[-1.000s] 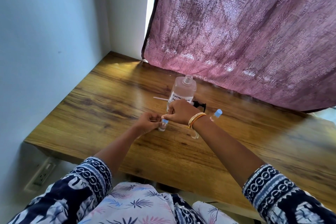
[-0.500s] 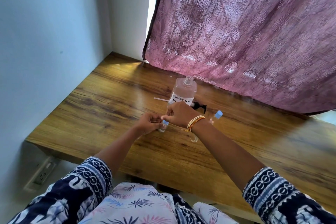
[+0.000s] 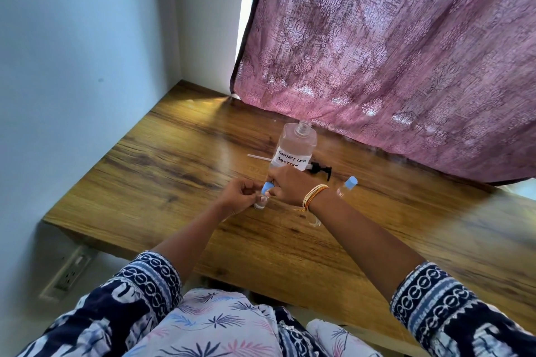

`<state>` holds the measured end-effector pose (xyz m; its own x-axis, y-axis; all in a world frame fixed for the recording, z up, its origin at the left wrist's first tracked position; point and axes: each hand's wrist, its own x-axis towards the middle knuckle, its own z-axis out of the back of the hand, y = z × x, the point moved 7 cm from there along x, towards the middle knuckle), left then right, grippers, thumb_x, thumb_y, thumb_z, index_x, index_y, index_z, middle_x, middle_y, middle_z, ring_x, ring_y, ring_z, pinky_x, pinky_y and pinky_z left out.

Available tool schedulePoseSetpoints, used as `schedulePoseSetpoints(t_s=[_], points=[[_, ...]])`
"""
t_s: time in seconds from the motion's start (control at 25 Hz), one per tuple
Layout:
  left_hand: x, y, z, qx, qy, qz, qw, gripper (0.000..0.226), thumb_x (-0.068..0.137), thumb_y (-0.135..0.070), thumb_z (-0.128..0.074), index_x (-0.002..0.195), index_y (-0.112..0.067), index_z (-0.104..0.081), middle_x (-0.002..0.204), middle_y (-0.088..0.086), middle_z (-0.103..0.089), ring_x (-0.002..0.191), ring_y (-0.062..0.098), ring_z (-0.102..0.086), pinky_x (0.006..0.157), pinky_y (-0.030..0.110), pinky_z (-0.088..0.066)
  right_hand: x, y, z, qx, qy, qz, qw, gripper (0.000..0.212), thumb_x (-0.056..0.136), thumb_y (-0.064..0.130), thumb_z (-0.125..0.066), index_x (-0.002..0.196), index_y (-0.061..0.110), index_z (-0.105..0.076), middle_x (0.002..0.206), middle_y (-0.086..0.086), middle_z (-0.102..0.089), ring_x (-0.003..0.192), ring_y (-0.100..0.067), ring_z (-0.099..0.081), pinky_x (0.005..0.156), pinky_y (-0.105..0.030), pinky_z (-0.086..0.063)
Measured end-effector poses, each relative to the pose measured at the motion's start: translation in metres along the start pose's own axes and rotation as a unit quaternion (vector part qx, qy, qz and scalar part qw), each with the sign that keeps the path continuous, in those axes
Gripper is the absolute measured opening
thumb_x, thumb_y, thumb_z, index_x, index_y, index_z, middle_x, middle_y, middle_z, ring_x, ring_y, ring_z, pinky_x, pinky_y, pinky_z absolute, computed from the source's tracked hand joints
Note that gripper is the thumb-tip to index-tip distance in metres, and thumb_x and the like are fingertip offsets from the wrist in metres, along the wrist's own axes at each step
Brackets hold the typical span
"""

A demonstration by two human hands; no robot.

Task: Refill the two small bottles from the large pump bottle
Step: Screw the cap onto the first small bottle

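Both hands meet just before the open large pump bottle: left hand grips a small bottle, right hand pinches its blue cap. Probably uncapping; next, lift the cap clear.

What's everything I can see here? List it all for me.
Large bottle: one, clear, uncapped, labelled "Contact Lens Solution", upright on table.
Pump head: one, black, lying behind the large bottle.
Small bottles: two, clear with blue caps; one between the hands, one beyond the right wrist.
Table: one, wooden.
Curtain: one, purple.
Wall outlet: one, white, below table.
Bangles: gold, right wrist.
Left hand: grips small bottle.
Right hand: grips its cap.
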<state>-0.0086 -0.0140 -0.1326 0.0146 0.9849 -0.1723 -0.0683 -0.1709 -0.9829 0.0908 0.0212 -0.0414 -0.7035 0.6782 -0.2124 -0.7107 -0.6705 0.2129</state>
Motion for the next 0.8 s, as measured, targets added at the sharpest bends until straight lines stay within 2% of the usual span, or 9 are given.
schedulePoseSetpoints(t_s=[0.08,0.24,0.36,0.44,0.52,0.6,0.72,0.8], points=[[0.001,0.0,0.001,0.005,0.005,-0.001,1.0,0.025,0.079,0.005,-0.071,0.095,-0.015,-0.072,0.071,-0.013,-0.073,0.068,-0.004,-0.065,0.064,0.012,-0.052,0.0,-0.003,-0.001,0.021,-0.007,-0.008,1.0,0.025,0.087,0.023,-0.067,0.106,0.007,-0.063,0.102,-0.013,-0.068,0.088,-0.023,-0.062,0.076,-0.036,-0.051],[0.001,-0.001,0.009,0.026,-0.014,-0.009,1.0,0.029,0.078,0.004,-0.072,0.106,-0.004,-0.07,0.087,0.0,-0.075,0.08,0.006,-0.067,0.078,0.024,-0.056,-0.002,-0.011,-0.003,0.076,-0.006,-0.034,0.997,0.037,0.08,0.017,-0.074,0.115,0.011,-0.063,0.097,-0.007,-0.069,0.084,-0.018,-0.062,0.079,-0.035,-0.054],[0.004,-0.006,0.024,0.074,-0.058,-0.023,0.995,0.034,0.079,0.005,-0.071,0.112,-0.001,-0.068,0.076,-0.016,-0.07,0.066,-0.012,-0.058,0.069,0.011,-0.047,-0.004,-0.027,-0.005,0.093,-0.022,-0.068,0.993,0.034,0.081,0.012,-0.071,0.114,0.01,-0.063,0.09,-0.008,-0.071,0.086,-0.022,-0.067,0.076,-0.032,-0.053],[0.006,-0.014,0.034,0.092,-0.087,-0.035,0.991,0.035,0.08,0.007,-0.068,0.114,0.0,-0.066,0.082,-0.006,-0.068,0.059,-0.014,-0.055,0.065,0.006,-0.045,-0.007,-0.037,-0.007,0.098,-0.033,-0.091,0.99,0.028,0.084,0.014,-0.068,0.111,0.01,-0.064,0.085,-0.004,-0.069,0.083,-0.019,-0.065,0.072,-0.028,-0.049],[0.01,-0.017,0.039,0.101,-0.093,-0.037,0.99,0.035,0.081,0.009,-0.066,0.115,0.003,-0.065,0.094,0.004,-0.068,0.066,-0.01,-0.059,0.065,0.004,-0.046,-0.01,-0.043,-0.01,0.102,-0.037,-0.105,0.988,0.024,0.085,0.017,-0.067,0.109,0.013,-0.065,0.075,0.004,-0.063,0.08,-0.017,-0.063,0.073,-0.029,-0.05],[0.011,-0.017,0.04,0.105,-0.078,-0.025,0.991,0.037,0.079,0.01,-0.068,0.116,0.002,-0.064,0.098,0.008,-0.069,0.075,-0.001,-0.063,0.069,0.008,-0.051,-0.011,-0.046,-0.015,0.102,-0.035,-0.113,0.988,0.023,0.085,0.017,-0.066,0.108,0.015,-0.066,0.072,0.006,-0.061,0.078,-0.017,-0.063,0.075,-0.032,-0.052],[0.012,-0.01,0.04,0.108,-0.056,-0.008,0.993,0.045,0.077,0.006,-0.071,0.12,-0.002,-0.062,0.108,0.014,-0.071,0.087,0.014,-0.063,0.086,0.032,-0.055,-0.008,-0.048,-0.024,0.111,-0.032,-0.111,0.987,0.026,0.082,0.014,-0.068,0.108,0.014,-0.067,0.076,0.002,-0.063,0.079,-0.019,-0.064,0.075,-0.03,-0.052],[0.009,-0.01,0.04,0.107,-0.046,-0.003,0.993,0.049,0.076,0.008,-0.071,0.123,-0.003,-0.059,0.109,0.012,-0.07,0.084,0.008,-0.065,0.082,0.026,-0.056,-0.006,-0.049,-0.028,0.115,-0.027,-0.105,0.987,0.026,0.081,0.012,-0.069,0.107,0.012,-0.068,0.078,0.0,-0.064,0.08,-0.019,-0.065,0.074,-0.028,-0.052]])
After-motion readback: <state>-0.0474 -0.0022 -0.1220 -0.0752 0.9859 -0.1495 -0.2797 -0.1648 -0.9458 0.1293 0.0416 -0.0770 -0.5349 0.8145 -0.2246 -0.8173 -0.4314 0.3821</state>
